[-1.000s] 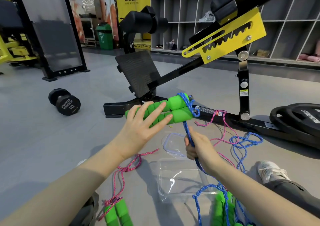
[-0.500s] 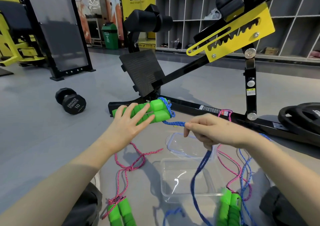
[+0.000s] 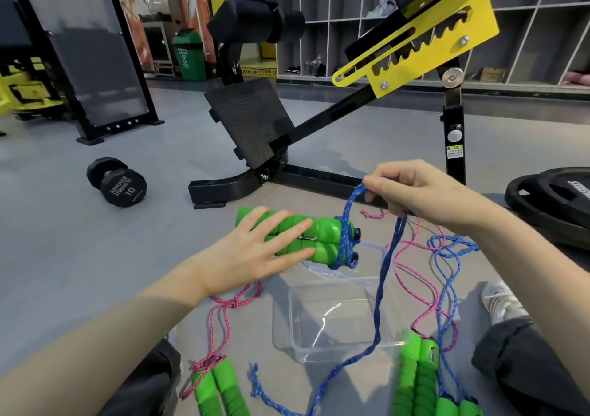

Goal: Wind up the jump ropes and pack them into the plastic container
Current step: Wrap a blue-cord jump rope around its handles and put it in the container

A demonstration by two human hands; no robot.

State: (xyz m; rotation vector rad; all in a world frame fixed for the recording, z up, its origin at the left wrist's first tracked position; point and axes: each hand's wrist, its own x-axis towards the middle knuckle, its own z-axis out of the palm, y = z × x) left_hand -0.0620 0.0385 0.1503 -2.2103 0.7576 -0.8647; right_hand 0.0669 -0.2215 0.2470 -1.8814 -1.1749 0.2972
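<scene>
A: While the left hand [image 3: 255, 256] lies spread along the green handles [image 3: 325, 233], where's the blue rope [image 3: 383, 272]?
B: Pinched in the right hand [image 3: 415, 195], just up-right of their wrapped end, near the plastic container [image 3: 335, 348].

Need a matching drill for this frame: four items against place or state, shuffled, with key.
1 left hand
2 right hand
3 plastic container
4 dumbbell

A pinches the blue rope
B on the floor, far left
C fingers straight on the green handles
D open, on the floor below both hands

Pairs: 1-C, 2-A, 3-D, 4-B
</scene>
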